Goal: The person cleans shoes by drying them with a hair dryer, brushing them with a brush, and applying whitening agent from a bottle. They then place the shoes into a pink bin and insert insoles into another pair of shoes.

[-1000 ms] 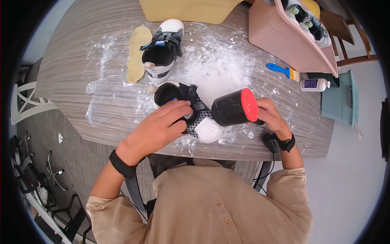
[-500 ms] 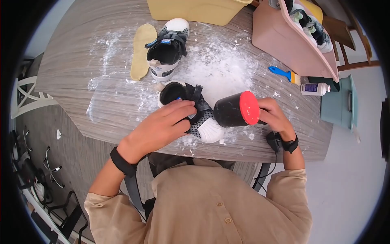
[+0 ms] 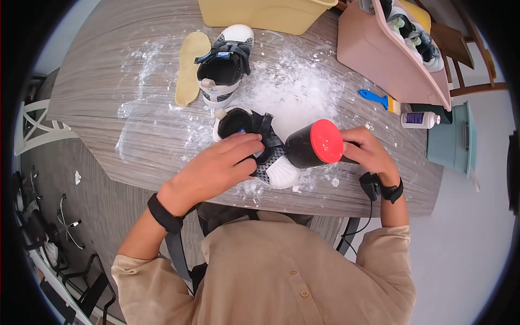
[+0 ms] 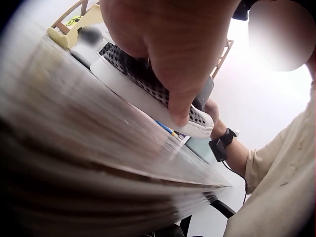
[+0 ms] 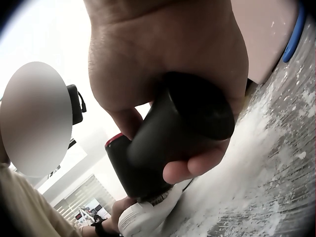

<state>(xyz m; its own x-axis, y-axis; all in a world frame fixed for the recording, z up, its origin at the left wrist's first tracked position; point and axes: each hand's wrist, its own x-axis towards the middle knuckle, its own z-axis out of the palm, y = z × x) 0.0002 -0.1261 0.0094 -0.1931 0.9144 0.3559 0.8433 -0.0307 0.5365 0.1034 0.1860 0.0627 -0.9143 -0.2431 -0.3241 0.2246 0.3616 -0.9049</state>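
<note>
In the head view a white and black sneaker (image 3: 282,172) lies near the table's front edge. My left hand (image 3: 216,168) grips it at the opening, fingers over the strap and thumb along the mesh side, as the left wrist view also shows. My right hand (image 3: 368,150) holds a black handheld scrub brush (image 3: 326,142) with a red end cap by its handle. Bristles (image 5: 161,198) of the brush meet the shoe's white toe in the right wrist view. Behind stands the other sneaker (image 3: 220,70), beside a tan insole (image 3: 192,67).
White powder or dried foam (image 3: 300,89) is spread over the wooden table (image 3: 146,157). A blue-handled paintbrush (image 3: 379,99) and a white bottle (image 3: 420,119) lie at the right. Behind them is a pink bin (image 3: 387,65) of shoes; a yellow bin (image 3: 265,15) stands at the back.
The brush has tilted so its red cap faces more upward, and my right hand has shifted slightly with it. My left hand keeps its hold on the sneaker.
</note>
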